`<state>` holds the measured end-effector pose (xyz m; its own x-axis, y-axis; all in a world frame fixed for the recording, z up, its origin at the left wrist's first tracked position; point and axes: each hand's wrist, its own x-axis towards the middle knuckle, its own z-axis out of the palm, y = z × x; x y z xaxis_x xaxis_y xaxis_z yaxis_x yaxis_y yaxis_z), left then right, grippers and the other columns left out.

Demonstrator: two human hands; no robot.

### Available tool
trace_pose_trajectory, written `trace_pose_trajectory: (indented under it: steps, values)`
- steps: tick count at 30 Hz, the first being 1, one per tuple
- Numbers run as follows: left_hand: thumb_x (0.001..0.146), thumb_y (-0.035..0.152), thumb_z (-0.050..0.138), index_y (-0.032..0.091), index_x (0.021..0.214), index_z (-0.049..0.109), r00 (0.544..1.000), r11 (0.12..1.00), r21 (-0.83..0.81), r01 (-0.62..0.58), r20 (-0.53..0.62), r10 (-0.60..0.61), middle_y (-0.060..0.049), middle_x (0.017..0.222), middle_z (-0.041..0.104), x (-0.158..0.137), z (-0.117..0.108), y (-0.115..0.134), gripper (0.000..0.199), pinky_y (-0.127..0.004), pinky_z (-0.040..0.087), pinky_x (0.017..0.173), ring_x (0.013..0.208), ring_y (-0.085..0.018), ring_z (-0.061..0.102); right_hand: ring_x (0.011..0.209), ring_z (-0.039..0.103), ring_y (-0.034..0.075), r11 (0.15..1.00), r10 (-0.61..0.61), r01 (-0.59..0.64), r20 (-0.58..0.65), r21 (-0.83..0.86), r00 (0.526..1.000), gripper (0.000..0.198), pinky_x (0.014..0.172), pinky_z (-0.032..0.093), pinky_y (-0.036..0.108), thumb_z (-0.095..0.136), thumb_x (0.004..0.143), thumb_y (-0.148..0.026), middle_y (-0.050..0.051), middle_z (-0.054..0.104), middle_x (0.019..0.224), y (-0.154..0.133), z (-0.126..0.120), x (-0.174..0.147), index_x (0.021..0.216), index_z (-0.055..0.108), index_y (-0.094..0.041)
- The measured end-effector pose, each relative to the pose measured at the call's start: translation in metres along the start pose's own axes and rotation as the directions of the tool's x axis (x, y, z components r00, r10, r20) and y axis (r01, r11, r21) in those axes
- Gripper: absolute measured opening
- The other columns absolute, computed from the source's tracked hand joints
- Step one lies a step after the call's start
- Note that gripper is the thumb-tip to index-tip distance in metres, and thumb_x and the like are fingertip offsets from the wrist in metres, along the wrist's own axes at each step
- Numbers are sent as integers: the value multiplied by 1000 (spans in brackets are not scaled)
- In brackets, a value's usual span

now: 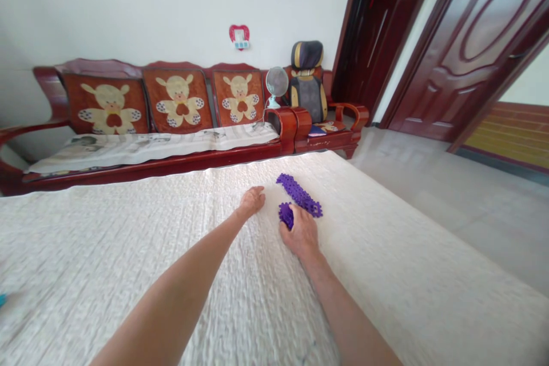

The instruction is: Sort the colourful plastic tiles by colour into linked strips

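My right hand (302, 231) is closed around a small stack of purple interlocking plastic pieces (285, 213), with its thumb on the near side. Just beyond the fingers, a longer strip of purple notched pieces (298, 191) lies at a slant on the white quilted cover (163, 234). Left of the purple pieces, my left hand (253, 201) is low over the cover, its fingers loosely bent and pointing right. Nothing shows in that hand, though its underside is hidden.
A red wooden sofa (240, 147) with bear-patterned cushions stands behind the covered surface. A small fan (277, 83) sits near its armrest, beside a chair with a massage cushion (309, 91). At the far left edge is a blue object (2, 299), partly cut off.
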<state>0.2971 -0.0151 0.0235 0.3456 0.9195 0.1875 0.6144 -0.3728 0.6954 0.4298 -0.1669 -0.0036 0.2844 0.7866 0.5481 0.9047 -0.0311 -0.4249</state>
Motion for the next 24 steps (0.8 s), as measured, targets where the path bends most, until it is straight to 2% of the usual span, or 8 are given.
trace_pose_trajectory:
  steps: [5, 8, 12, 16, 18, 20, 22, 24]
  values:
    - [84, 23, 50, 21, 115, 68, 992, 995, -59, -76, 96, 81, -6, 125, 66, 7, 39, 24, 35, -30, 37, 108, 120, -20, 56, 107, 56, 30, 1000, 2, -3, 15, 27, 1000, 56, 93, 44, 45, 60, 74, -30, 16, 61, 119, 4, 1, -1, 127, 49, -14]
    - [88, 22, 43, 21, 116, 68, 983, 982, -165, -95, 140, 119, -4, 114, 71, -5, 50, 32, 37, -27, 44, 101, 108, -16, 63, 99, 57, 30, 1000, -6, 5, 31, 19, 1000, 52, 88, 46, 44, 58, 73, -26, 16, 63, 109, 4, 2, 2, 123, 53, -12]
    - [91, 31, 41, 18, 106, 72, 977, 936, -337, -105, 140, 160, -4, 100, 74, -32, 43, 32, 37, -27, 48, 94, 98, -16, 65, 95, 58, 29, 999, 10, -10, 3, 53, 1000, 50, 87, 47, 43, 59, 71, -26, 14, 65, 103, 0, 6, 3, 119, 56, -13]
    - [87, 22, 44, 18, 97, 74, 977, 956, -249, -154, 103, 184, -6, 104, 72, -58, 19, 26, 32, -28, 45, 100, 104, -17, 62, 97, 59, 28, 991, 13, -13, 0, 132, 1000, 49, 88, 47, 42, 60, 70, -28, 14, 65, 104, -21, 14, -3, 117, 58, -12]
    - [83, 17, 46, 18, 96, 74, 991, 965, -244, -95, 68, 115, -7, 106, 71, -71, 3, 21, 30, -30, 43, 103, 108, -17, 61, 97, 60, 28, 984, -10, 6, 18, 176, 1000, 49, 88, 48, 42, 60, 71, -29, 14, 66, 104, -37, 19, -7, 117, 58, -12]
    - [80, 12, 49, 19, 93, 74, 999, 928, -370, 38, 36, -27, -6, 110, 70, -83, -13, 14, 29, -30, 40, 106, 112, -17, 59, 97, 60, 27, 973, -24, 18, 26, 229, 999, 50, 87, 48, 42, 61, 71, -32, 14, 66, 104, -55, 24, -11, 117, 58, -12]
    - [77, 9, 52, 19, 92, 74, 982, 825, -538, 174, 34, -184, -6, 110, 70, -95, -28, 4, 28, -30, 41, 106, 112, -17, 59, 96, 60, 27, 961, -31, 19, 39, 275, 999, 49, 87, 48, 42, 61, 72, -35, 14, 66, 102, -74, 30, -15, 115, 59, -12]
    - [76, 8, 54, 16, 93, 73, 954, 728, -637, 255, 43, -296, -7, 101, 72, -105, -41, -8, 27, -31, 46, 99, 102, -17, 63, 95, 60, 27, 952, -39, 19, 59, 307, 997, 48, 86, 48, 42, 60, 72, -38, 14, 66, 100, -94, 37, -18, 113, 60, -13]
